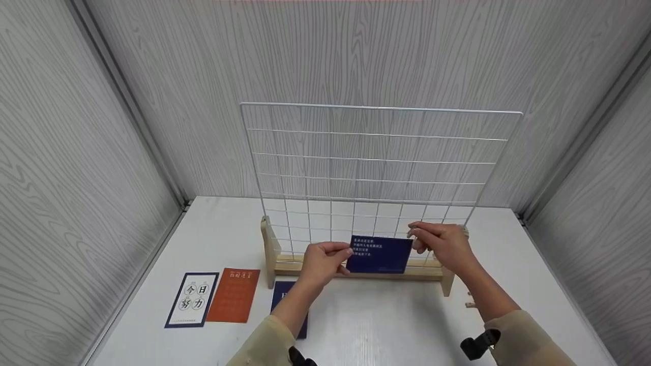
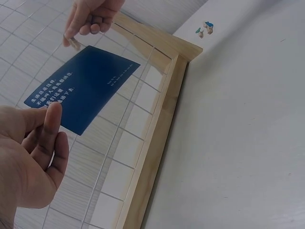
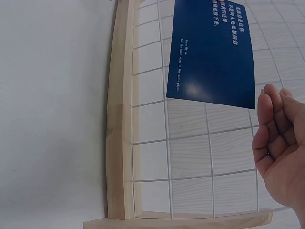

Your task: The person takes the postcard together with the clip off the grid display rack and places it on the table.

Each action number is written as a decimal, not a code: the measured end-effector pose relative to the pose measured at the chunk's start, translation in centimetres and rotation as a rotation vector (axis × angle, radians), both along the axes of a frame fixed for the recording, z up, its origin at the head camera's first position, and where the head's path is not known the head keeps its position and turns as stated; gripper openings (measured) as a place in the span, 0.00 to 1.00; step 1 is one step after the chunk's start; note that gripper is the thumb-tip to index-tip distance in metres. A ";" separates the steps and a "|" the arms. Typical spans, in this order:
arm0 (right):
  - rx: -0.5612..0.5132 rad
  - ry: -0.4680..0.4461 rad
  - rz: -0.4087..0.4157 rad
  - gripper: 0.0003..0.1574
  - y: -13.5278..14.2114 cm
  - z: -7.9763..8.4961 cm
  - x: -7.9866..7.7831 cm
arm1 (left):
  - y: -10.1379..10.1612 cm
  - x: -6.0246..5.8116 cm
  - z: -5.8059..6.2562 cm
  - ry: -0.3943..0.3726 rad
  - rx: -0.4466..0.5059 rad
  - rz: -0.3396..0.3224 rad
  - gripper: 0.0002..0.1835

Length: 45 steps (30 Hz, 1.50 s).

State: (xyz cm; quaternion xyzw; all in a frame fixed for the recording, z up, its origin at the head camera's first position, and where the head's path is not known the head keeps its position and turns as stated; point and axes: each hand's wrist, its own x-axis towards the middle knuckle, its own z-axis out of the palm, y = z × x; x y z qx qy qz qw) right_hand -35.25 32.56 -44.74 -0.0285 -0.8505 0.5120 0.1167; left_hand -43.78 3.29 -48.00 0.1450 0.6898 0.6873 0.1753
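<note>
My left hand [image 1: 321, 263] pinches the left edge of a dark blue card [image 1: 379, 256] with lines of white text. The card is held up in front of a white wire grid [image 1: 366, 161], near its lower part. By the card's upper right corner, my right hand [image 1: 443, 245] pinches a small wooden clothespin [image 2: 74, 43] between thumb and fingertips. In the left wrist view, the clothespin is close to the card's corner; whether it touches the card I cannot tell. In the right wrist view the fingers mostly hide the clothespin.
The grid stands in a wooden base [image 1: 356, 275]. On the table's left lie a white card with a blue border [image 1: 192, 300], an orange-red card [image 1: 234, 296] and another dark blue card [image 1: 283, 291], partly behind my left arm. Several small clothespins [image 2: 206, 29] lie at the right.
</note>
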 end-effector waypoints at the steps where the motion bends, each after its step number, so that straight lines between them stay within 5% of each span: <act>1: -0.002 -0.004 0.002 0.17 0.0 -0.1 0.1 | -0.1 0.1 0.0 -0.002 0.002 -0.001 0.09; 45: -0.040 -0.031 -0.049 0.18 1.9 -1.8 3.0 | -3.3 1.8 -3.6 -0.112 -0.007 0.016 0.11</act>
